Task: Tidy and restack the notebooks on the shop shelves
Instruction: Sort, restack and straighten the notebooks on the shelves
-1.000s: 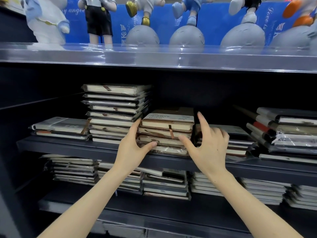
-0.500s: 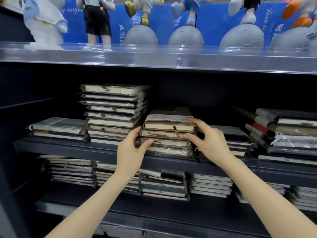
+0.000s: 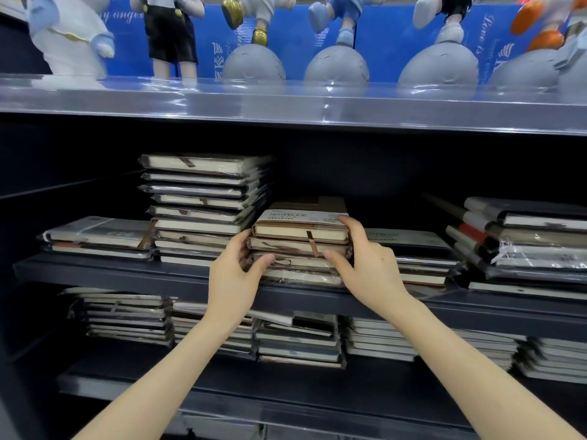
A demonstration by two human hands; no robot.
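The notebook stack [image 3: 300, 249] was gripped at both sides by the left hand [image 3: 233, 282] and right hand [image 3: 370, 273]. It was judged stiff, heavy, slippery-wrapped

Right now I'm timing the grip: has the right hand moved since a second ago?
Yes. The right hand moved left, closing onto the right side of the brown notebook stack.

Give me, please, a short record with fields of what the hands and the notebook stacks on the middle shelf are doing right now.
place: middle shelf of shop shelving
held item: brown notebook stack, on that shelf
left hand: left hand grips the stack's left side
right hand: right hand grips its right side, forefinger on the top cover
neighbour: tall stack of wrapped notebooks, to the left
above: figurines
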